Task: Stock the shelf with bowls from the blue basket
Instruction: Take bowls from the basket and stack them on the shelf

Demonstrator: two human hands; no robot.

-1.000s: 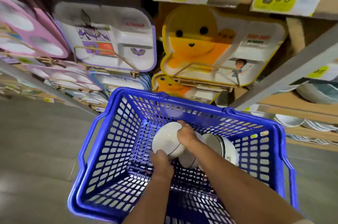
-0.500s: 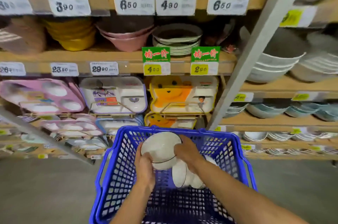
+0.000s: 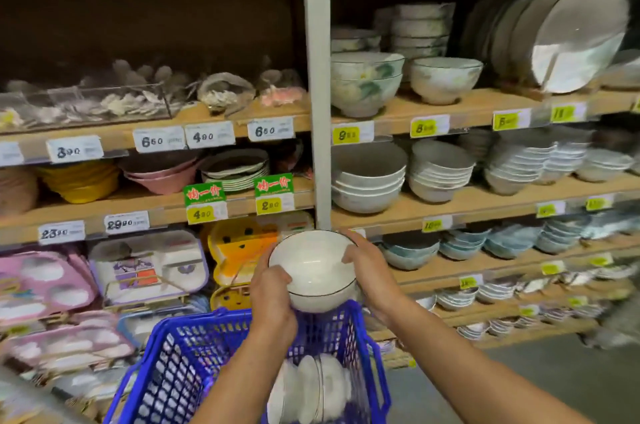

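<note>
**Status.** One second ago both grips were down inside the blue basket (image 3: 187,364), closing on bowls. Now the white bowl stack (image 3: 311,271), apparently two nested bowls with dark rim lines, is clear of the basket and held just above its far rim, mouth tilted toward the camera. The view has also risen from the basket to the shelving. Judgement: pick-up is complete and the transfer to the shelf is in progress.

**Grip state.** The left grip (image 3: 273,299) is clamped on the stack's near-left wall, thumb over the rim. The right grip (image 3: 372,273) is clamped on the right side, fingers curled round the outside.

**Remaining stock.** More white bowls (image 3: 311,389) lie on edge in the basket bottom, so further cycles are likely.

**Edges and clearance.**
- The grey upright post (image 3: 317,112) stands directly behind the stack. Any move into the right bay must pass to its right.
- The middle shelf board (image 3: 485,198) carries close-packed bowl stacks (image 3: 367,181), with bare wood only along its front strip.
- The bay to the left holds children's trays (image 3: 149,267) — not a bowl location.
- The basket's far rim lies just beneath the stack, so lift before travelling sideways.

The slot meant for these bowls cannot be told from this view.
</note>
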